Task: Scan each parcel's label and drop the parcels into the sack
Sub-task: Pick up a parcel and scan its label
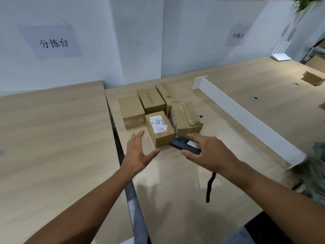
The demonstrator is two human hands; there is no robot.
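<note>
Several brown cardboard parcels lie clustered mid-table. The nearest parcel (pixel 160 131) shows a white shipping label (pixel 157 124) on its top face. My left hand (pixel 139 154) hovers open just left of and below that parcel, fingers spread, holding nothing. My right hand (pixel 209 153) grips a black handheld scanner (pixel 184 147) whose front end points at the near corner of the labelled parcel; a black wrist strap (pixel 210 187) dangles beneath. A taped parcel (pixel 184 117) sits right of the labelled one. A dark greenish sack (pixel 314 171) shows at the right edge, partly cut off.
A white divider board (pixel 246 117) runs diagonally across the wooden table (pixel 175 182). A second table (pixel 52 138) adjoins on the left with a dark gap (pixel 121 155) between. White partition walls with paper signs stand behind. More cardboard (pixel 312 78) lies far right.
</note>
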